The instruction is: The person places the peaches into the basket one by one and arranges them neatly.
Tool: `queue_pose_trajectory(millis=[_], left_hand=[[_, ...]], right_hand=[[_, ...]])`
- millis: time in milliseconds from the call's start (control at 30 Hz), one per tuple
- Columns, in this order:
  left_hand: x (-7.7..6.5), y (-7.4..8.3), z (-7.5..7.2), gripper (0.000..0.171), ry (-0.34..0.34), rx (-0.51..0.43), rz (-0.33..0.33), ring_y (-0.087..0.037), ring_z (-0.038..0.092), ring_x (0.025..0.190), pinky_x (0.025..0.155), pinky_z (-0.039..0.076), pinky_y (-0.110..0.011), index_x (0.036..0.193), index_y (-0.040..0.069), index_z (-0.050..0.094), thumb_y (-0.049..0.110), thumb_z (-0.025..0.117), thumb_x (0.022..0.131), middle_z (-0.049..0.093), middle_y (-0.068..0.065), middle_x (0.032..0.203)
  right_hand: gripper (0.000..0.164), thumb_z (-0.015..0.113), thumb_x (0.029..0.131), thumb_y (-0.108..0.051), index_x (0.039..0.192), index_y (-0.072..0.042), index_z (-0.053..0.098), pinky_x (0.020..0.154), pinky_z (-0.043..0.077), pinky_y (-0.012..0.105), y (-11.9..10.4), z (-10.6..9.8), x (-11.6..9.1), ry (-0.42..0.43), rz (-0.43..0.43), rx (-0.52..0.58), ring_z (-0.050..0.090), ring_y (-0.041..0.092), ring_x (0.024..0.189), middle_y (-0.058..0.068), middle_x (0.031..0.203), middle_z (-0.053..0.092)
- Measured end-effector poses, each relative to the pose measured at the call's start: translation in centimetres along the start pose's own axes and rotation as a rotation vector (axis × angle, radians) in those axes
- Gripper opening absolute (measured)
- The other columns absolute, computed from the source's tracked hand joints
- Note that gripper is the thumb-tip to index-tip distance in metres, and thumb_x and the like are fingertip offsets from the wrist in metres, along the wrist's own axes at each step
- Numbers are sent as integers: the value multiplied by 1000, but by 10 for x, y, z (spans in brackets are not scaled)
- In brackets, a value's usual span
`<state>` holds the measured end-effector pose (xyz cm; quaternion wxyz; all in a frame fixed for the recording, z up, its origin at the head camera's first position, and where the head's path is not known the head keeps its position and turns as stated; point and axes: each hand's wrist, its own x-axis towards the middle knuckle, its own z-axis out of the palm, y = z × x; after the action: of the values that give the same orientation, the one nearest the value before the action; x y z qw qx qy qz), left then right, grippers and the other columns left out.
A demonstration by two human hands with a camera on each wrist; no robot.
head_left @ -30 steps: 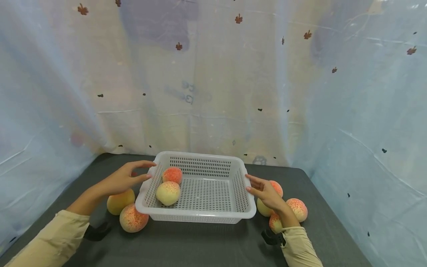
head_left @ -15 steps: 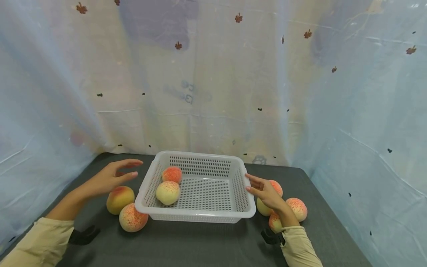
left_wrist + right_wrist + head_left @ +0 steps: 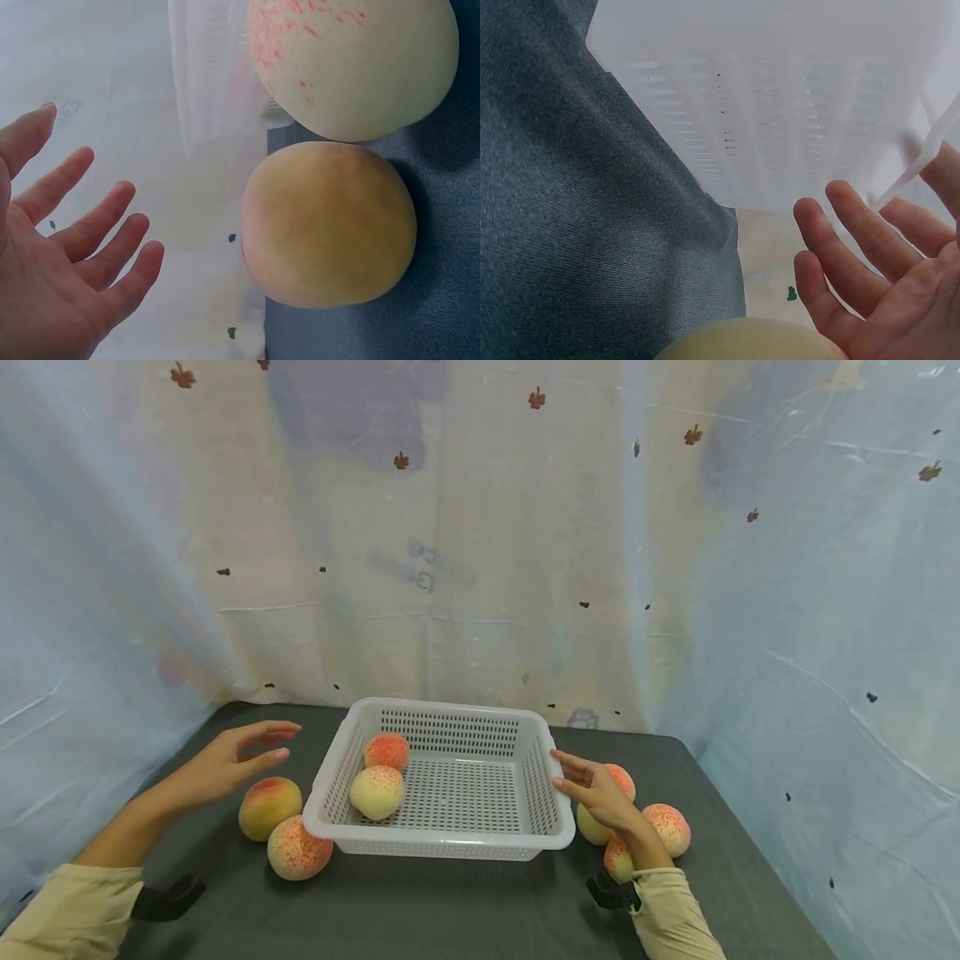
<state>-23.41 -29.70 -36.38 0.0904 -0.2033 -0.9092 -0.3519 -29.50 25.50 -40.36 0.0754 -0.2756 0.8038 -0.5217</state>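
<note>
The left hand (image 3: 232,762) is released, fingers spread, held above the dark grey cloth-covered tabletop (image 3: 465,906) and apart from the white perforated plastic basket (image 3: 457,840). Nearest it sits a round golden-yellow peach with a red blush (image 3: 269,809), just beside a round cream peach speckled orange-red (image 3: 299,849). The right hand (image 3: 603,797) is not clenched; its loosely extended fingers touch the basket's right rim. Inside, toward the left end, a round coral-red peach (image 3: 386,751) rests behind a round pale-yellow, pink-speckled peach (image 3: 377,793). More red-and-yellow round peaches (image 3: 670,829) lie around the right wrist, partly hidden.
</note>
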Motion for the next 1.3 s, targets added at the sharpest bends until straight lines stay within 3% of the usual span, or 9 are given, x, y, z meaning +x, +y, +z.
queue_pose_trajectory(millis=[233, 433, 533, 667, 767, 933, 1000, 1167, 1300], left_hand=[[-5, -8, -3, 42, 2, -5, -29, 26, 41, 111, 89, 50, -19, 144, 12, 54, 24, 58, 104, 57, -17, 143], [-6, -14, -5, 43, -13, 4, -46, 26, 39, 110, 91, 54, -40, 144, 10, 53, 26, 58, 104, 57, -18, 144], [-6, -19, -5, 43, -20, 1, -56, 22, 43, 112, 91, 54, -35, 144, 8, 53, 25, 57, 105, 58, -19, 143], [-6, -26, -2, 43, -44, 3, -57, -15, 62, 122, 87, 53, -25, 143, 5, 53, 22, 57, 105, 59, -22, 141], [-7, -31, 1, 44, -72, 0, -75, -43, 57, 126, 89, 55, -33, 144, 3, 51, 23, 56, 105, 59, -25, 141], [-10, -40, 3, 48, -119, -29, -123, -50, 53, 129, 91, 56, -46, 147, 1, 48, 28, 53, 106, 56, -28, 142], [-11, -45, 3, 50, -152, -57, -141, -39, 56, 130, 91, 55, -49, 148, 1, 45, 29, 51, 107, 54, -31, 144], [-18, -61, 1, 55, -241, -162, -229, 20, 48, 112, 91, 54, -47, 154, 6, 39, 35, 49, 108, 46, -31, 151], [-23, -72, 0, 59, -334, -281, -258, 26, 44, 108, 88, 55, -35, 159, 7, 30, 31, 49, 108, 35, -33, 158]], right_hand=[[63, 56, 104, -14, 157, 6, 28, 97, 56, 28, 1, -1, 1, -3, -6, 7, 52, 50, 134, 31, 151, 46], [64, 57, 104, -16, 157, 5, 28, 97, 57, 32, -1, -2, 2, 4, -3, 0, 57, 46, 129, 31, 151, 46], [64, 57, 104, -17, 157, 6, 28, 96, 57, 29, -2, -3, 2, 9, -1, -22, 60, 41, 128, 31, 150, 46], [64, 57, 104, -16, 157, 5, 27, 96, 56, 27, -2, -3, 3, 7, 4, -16, 60, 41, 128, 31, 151, 46], [64, 57, 104, -15, 157, 4, 27, 97, 56, 27, -1, -3, 4, 1, 11, 3, 56, 46, 130, 30, 151, 46], [63, 56, 105, -14, 157, 5, 27, 98, 56, 28, 1, -4, 3, -3, 4, -1, 54, 48, 132, 31, 151, 46], [63, 57, 104, -15, 157, 5, 28, 98, 56, 28, 1, -3, 3, 0, 8, -2, 54, 48, 132, 31, 151, 47], [63, 57, 104, -15, 157, 4, 28, 97, 56, 27, 1, -2, 2, 2, 14, 2, 55, 48, 131, 30, 150, 48], [64, 58, 104, -16, 157, 4, 29, 97, 56, 28, 1, -1, 2, 3, 21, 3, 56, 47, 131, 31, 149, 49]])
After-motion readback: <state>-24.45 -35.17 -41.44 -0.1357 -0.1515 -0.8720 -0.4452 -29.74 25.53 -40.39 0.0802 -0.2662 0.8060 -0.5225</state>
